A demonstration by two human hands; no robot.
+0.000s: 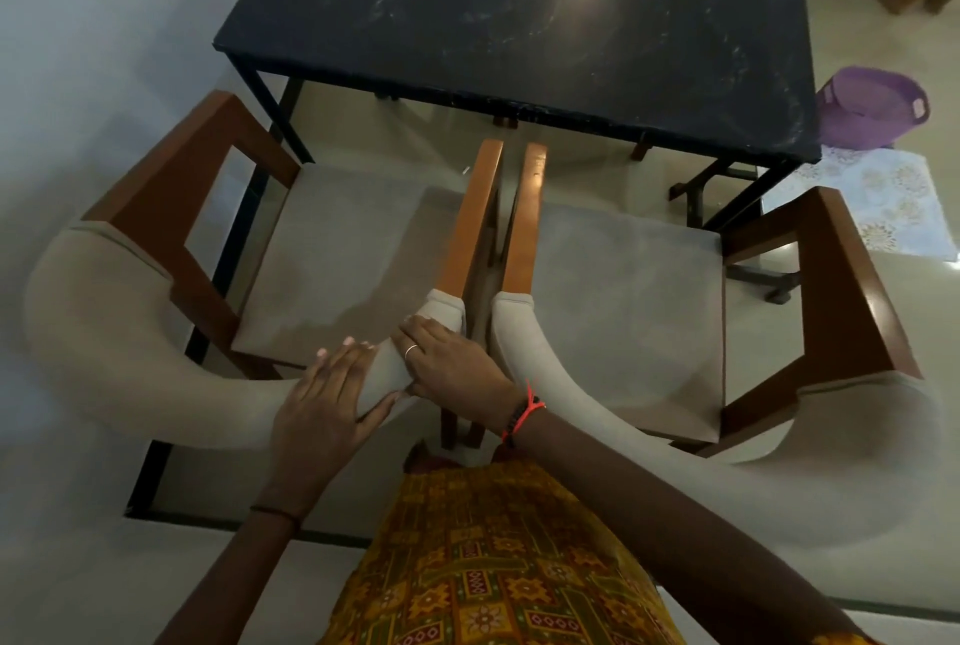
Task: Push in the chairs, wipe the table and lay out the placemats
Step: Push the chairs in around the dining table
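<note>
Chairs number two, both brown wooden armchairs with beige padded seats and curved beige backs: the left chair [332,254] in the middle left of the frame and the right chair [623,306] in the middle right, side by side with their inner arms almost touching. One dark marble-patterned table on a black metal frame [519,10] fills the upper middle. One purple plastic basket [872,109] and one pale lace-patterned placemat [878,197] lie on the floor at the upper right, beside the table's right legs. Two hands are in view, both on the right end of the left chair's curved back, at lower centre. The left hand [327,405] lies over the padding with fingers [345,363] straight and slightly apart, thumb spread along the near side. The right hand [452,363], wearing a ring, rests just beside it, nearer the inner arm, its fingers stretched flat and close together on the padding. Both seats stop short of the table's near edge, and only the arm tips reach about to it. A pale wall runs close along the left chair's outer side.
</note>
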